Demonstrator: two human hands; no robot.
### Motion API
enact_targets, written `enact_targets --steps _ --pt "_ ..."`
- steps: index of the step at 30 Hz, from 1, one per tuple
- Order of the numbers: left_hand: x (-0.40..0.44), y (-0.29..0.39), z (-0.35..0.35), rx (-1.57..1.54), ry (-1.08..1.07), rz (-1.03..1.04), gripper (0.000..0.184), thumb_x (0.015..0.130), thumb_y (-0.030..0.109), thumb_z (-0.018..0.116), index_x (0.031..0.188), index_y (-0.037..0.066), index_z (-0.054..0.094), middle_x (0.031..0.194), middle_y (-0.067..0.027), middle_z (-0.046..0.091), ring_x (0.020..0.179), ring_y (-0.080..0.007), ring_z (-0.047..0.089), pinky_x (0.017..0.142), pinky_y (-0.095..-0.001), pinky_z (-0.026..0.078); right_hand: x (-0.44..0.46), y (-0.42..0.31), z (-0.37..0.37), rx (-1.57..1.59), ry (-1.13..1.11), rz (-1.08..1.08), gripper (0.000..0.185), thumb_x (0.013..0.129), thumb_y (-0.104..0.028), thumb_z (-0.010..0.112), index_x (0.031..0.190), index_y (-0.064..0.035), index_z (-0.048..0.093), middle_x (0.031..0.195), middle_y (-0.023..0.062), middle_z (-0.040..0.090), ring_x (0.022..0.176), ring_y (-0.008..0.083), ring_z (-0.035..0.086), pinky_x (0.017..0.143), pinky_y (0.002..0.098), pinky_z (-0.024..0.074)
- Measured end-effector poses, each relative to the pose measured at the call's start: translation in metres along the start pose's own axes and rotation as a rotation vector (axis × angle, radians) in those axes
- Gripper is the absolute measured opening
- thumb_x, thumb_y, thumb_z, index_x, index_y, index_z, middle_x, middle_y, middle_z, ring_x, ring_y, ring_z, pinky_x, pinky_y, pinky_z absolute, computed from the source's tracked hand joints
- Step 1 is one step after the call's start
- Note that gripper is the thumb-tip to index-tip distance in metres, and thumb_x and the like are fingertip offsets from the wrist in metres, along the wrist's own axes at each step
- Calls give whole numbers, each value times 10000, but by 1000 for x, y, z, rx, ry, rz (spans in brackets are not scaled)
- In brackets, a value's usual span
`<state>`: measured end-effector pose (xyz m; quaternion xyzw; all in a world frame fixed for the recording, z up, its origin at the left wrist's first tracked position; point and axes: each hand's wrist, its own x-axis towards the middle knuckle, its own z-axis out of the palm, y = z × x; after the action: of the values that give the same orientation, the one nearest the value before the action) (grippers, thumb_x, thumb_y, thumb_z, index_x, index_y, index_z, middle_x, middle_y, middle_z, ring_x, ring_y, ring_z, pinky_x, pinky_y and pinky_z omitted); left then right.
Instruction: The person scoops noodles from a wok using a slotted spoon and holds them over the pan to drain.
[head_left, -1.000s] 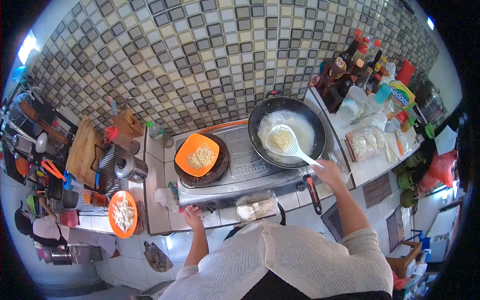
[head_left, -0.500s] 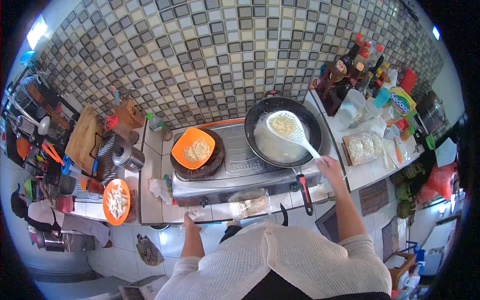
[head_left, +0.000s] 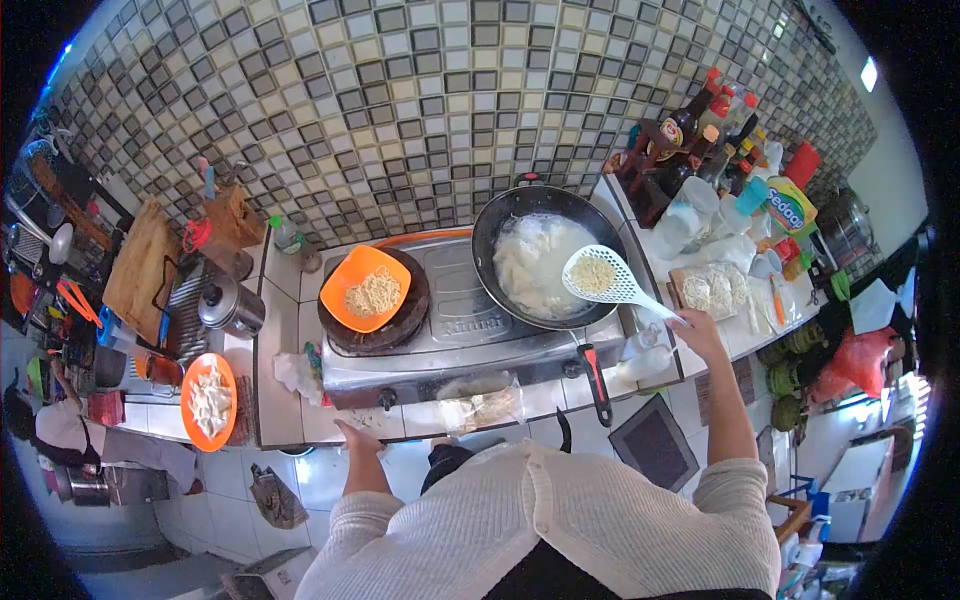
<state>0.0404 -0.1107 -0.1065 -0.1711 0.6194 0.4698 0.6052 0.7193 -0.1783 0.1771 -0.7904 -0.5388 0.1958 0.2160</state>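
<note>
My right hand [head_left: 700, 332] is closed around the handle of a white perforated skimmer [head_left: 630, 290]. Pale noodles [head_left: 592, 274] lie in the skimmer's bowl, which hangs over the right rim of a black wok [head_left: 484, 245]. Cloudy, whitish liquid with pale pieces [head_left: 540, 262] fills the wok, and its red-and-black handle points toward me. Down at the counter's front edge, left of centre, my left hand [head_left: 357, 436] rests with its fingers stretched out and holds nothing visible. An orange bowl [head_left: 345, 270] of noodles sits on the left burner.
An orange plate [head_left: 232, 408] of white pieces stands left of the stove [head_left: 465, 350]. Sauce bottles [head_left: 690, 140] crowd the back right corner. Nearer on that side is a tray of noodle portions [head_left: 712, 290]. Another person [head_left: 75, 425] is at far left.
The skimmer with noodles has moved from over the middle of the wok toward its right rim, and my right hand went right with it. The whole view has shifted slightly.
</note>
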Motion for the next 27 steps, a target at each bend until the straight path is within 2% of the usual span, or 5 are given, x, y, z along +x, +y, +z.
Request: enact_targets --steps 9,17,21,24,27 --pt "24 -5 -10 -85 -7 58 1131 666 836 402 1344 306 -330 1516 -61 134 1328 -361 258 1014 -658 93 46 25 -11 133 -171 83 200 826 -192 622 906 -11 657 708 44 622 649 126 568 614 283 461" --pt "-18 -7 12 -90 192 97 1107 701 810 403 1338 293 -341 1500 -70 184 1307 -356 300 1015 -638 148 88 -2 -19 -433 -111 -376 183 828 -150 570 972 -69 650 843 133 642 793 340 599 709 387 466" --pt "-13 -7 11 -127 199 108 1108 700 809 406 1330 301 -350 1503 -67 176 1304 -356 304 1014 -635 155 99 25 3 -427 -144 -508 190 853 -164 549 985 -63 641 860 137 636 786 316 604 713 384 461" --pt "-19 -6 14 -99 251 115 1101 706 801 409 1323 310 -359 1509 -60 160 1313 -358 289 1013 -638 148 85 25 13 -129 -369 -136 222 879 -175 558 1047 -50 634 863 134 647 775 236 615 721 337 475" --pt "-24 -4 14 -74 247 75 1103 699 805 411 1321 320 -361 1515 -53 139 1325 -360 269 1014 -642 136 76 25 17 35 -372 -102 221 887 -150 545 1045 -16 621 782 74 619 699 155 572 659 291 459"
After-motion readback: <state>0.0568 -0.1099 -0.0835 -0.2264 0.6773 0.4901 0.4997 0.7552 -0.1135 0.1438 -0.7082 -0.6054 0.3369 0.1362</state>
